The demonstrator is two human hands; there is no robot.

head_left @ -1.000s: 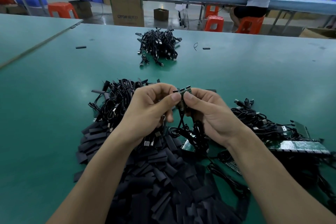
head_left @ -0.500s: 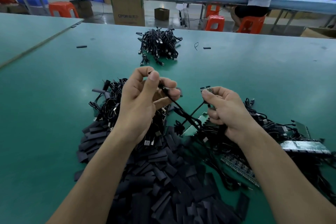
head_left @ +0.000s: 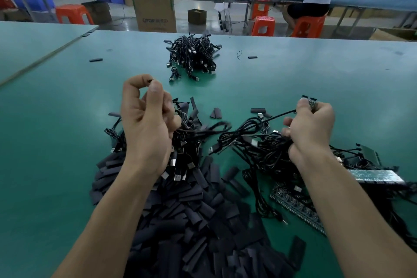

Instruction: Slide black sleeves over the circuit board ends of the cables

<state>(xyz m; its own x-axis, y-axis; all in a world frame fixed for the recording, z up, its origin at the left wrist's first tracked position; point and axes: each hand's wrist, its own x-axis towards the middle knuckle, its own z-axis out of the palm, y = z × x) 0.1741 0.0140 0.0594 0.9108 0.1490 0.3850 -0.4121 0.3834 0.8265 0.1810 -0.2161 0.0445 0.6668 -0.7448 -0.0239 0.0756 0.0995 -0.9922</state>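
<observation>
My left hand point(head_left: 146, 124) pinches a small dark cable end point(head_left: 150, 80) between thumb and forefinger; my right hand point(head_left: 310, 128) is clamped on the circuit boards point(head_left: 309, 100). The black sleeves point(head_left: 191, 210) lie under my wrists. I should pull the taut cable point(head_left: 278, 115) free slowly, not jerking the tangle point(head_left: 259, 142).

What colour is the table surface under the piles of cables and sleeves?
The table is a plain teal green, shown best in the head view.
</observation>
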